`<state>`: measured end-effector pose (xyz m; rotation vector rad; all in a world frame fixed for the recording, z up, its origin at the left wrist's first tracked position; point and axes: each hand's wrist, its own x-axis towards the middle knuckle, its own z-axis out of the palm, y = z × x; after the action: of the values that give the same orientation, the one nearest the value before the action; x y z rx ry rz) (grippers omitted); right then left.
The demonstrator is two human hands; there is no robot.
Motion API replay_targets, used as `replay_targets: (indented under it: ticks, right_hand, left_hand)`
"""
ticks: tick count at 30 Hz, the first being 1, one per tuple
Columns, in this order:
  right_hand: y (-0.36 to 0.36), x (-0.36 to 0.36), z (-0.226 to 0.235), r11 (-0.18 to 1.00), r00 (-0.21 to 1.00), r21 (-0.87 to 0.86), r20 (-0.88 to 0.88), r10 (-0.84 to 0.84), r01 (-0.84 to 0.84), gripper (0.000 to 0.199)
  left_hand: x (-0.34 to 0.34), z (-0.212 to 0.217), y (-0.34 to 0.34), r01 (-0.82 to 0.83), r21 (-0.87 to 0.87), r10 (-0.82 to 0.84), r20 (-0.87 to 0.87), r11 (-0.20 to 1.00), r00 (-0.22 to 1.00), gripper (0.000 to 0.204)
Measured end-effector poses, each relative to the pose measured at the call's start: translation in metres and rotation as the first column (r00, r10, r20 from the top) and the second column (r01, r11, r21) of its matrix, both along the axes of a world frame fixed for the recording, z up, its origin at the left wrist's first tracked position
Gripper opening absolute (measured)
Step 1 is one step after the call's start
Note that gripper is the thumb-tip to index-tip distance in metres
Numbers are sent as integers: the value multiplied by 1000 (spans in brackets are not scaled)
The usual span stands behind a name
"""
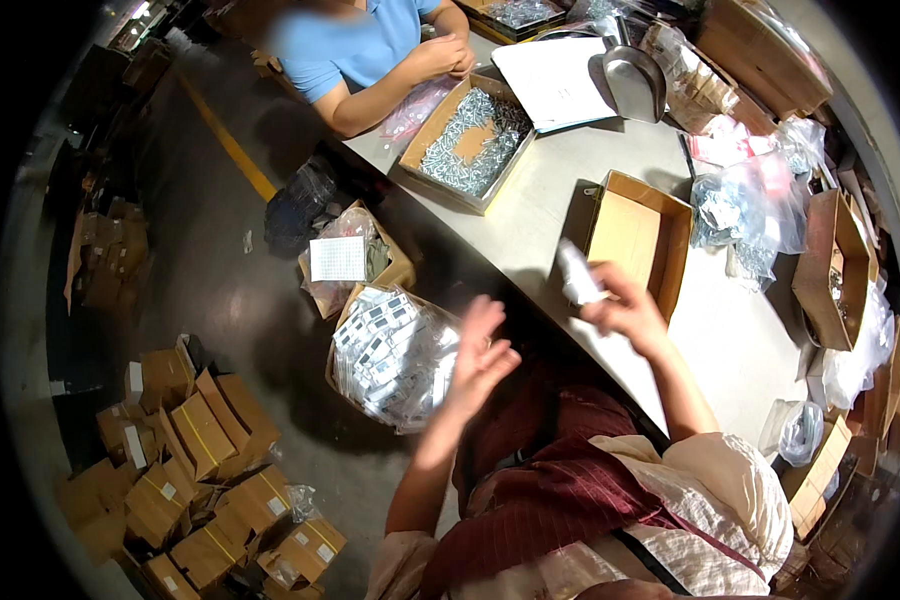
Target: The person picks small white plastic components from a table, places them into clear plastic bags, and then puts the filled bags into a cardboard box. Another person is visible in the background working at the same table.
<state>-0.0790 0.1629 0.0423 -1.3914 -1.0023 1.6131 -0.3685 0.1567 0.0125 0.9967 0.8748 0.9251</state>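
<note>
My right hand (pixel 620 308) is closed on a small whitish packet (pixel 577 274), smeared by motion, above the table beside the open cardboard tray (pixel 606 228). I cannot make out what the packet holds. My left hand (pixel 482 352) is raised off the table's edge with its fingers apart and nothing in it. Just left of that hand, on the floor side, stands a carton full of small clear bags with printed labels (pixel 382 345). The tray's brown bottom is visible.
A co-worker in a blue shirt (pixel 370 50) sits across the table (pixel 540 232), beside a box of screws (pixel 475 140). A metal scoop (pixel 634 82) rests on white paper (pixel 550 80). Bags of hardware (pixel 735 210) lie right. Cardboard cartons (pixel 210 430) cover the floor at lower left.
</note>
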Motion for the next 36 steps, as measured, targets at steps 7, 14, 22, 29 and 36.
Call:
replay_targets:
  ticks: [7, 14, 22, 29, 36]
  right_hand:
    - [-7, -81, 25, 779, 727, 538, 667, -161, -321, 56]
    - [-3, -45, -93, 943, 43, 331, 942, -332, 40, 32]
    - [-112, -39, -11, 456, 214, 726, 407, -888, 515, 25]
    - [-169, -38, -46, 693, -84, 674, 729, -679, 256, 15]
    - [-145, -44, -61, 964, 463, 212, 847, -263, 160, 38]
  left_hand:
    - [-53, -19, 7, -34, -643, 337, 354, 765, 872, 37]
    - [-183, -33, 21, 209, 462, 383, -863, 862, 331, 80]
    - [-224, -83, 28, 501, 254, 215, -967, 827, 137, 132]
    - [-175, -38, 33, 543, 275, 243, -961, 794, 131, 127]
    - [81, -63, 156, 680, 513, 150, -842, 524, 519, 67]
